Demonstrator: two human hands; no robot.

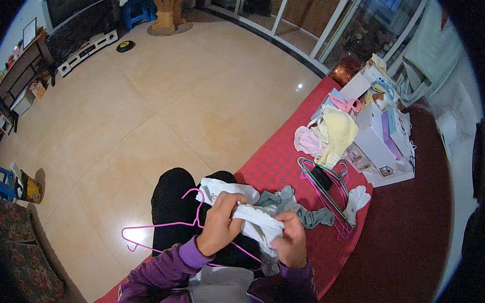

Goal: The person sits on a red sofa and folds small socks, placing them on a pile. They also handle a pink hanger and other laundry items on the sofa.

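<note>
A small white garment point(257, 222), perhaps a sock, is stretched between my two hands above my lap. My left hand point(223, 223) pinches its scalloped edge on one side; my right hand point(291, 239) grips the opposite side, slightly blurred. Across my black-trousered legs point(171, 205) lies a pink clothes hanger point(158, 226), partly hidden behind my left hand and sleeve. Another white cloth piece point(232, 187) with a small bow-like mark rests over my knee, just beyond my left hand. Crumpled grey-green socks point(281, 200) lie beside it on the red cover point(274, 165).
To the right, pink and green hangers point(326, 191) lie with a white sock point(358, 201). Behind them are a pale yellow bra point(338, 131), pink cloth point(308, 141) and a white box point(382, 145). Blue stools point(137, 12) and a TV bench point(88, 49) stand across the tiled floor point(147, 106).
</note>
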